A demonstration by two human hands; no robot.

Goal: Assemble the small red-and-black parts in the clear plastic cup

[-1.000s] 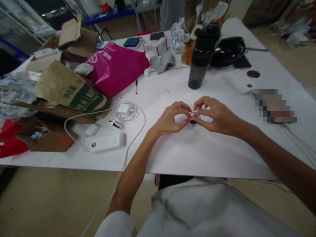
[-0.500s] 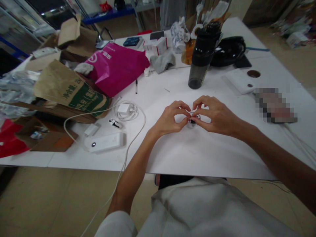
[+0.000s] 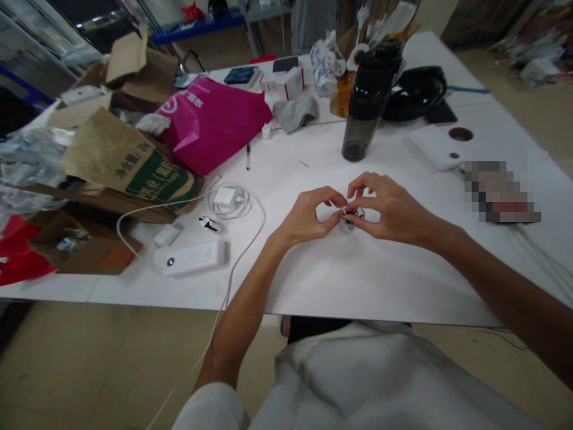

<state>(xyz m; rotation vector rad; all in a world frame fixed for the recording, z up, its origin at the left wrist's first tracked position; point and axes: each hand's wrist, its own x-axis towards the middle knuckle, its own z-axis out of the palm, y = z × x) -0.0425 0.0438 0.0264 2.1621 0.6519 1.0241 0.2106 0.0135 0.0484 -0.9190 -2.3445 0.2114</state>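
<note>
Over the middle of the white table [image 3: 313,280], my left hand [image 3: 311,214] and my right hand [image 3: 389,210] meet fingertip to fingertip. Between them is a small white-and-dark object [image 3: 351,216], low against the tabletop. Its kind is too small to make out, and the fingers cover part of it. My left thumb and index finger are pinched at its left side. On the right side, my right thumb and fingers close on the same object.
Left of my hands lie a coiled white cable with a charger [image 3: 226,197], a small black-and-white item [image 3: 209,224] and a white power bank [image 3: 194,258]. A dark bottle [image 3: 364,113] stands beyond my hands. A magenta bag [image 3: 215,119] and a pen [image 3: 248,157] are farther left.
My fingertips have shifted slightly around the small object, and more of its dark and white parts shows. The white strip seen between the fingertips earlier is no longer visible. Both arms stay in place.
</note>
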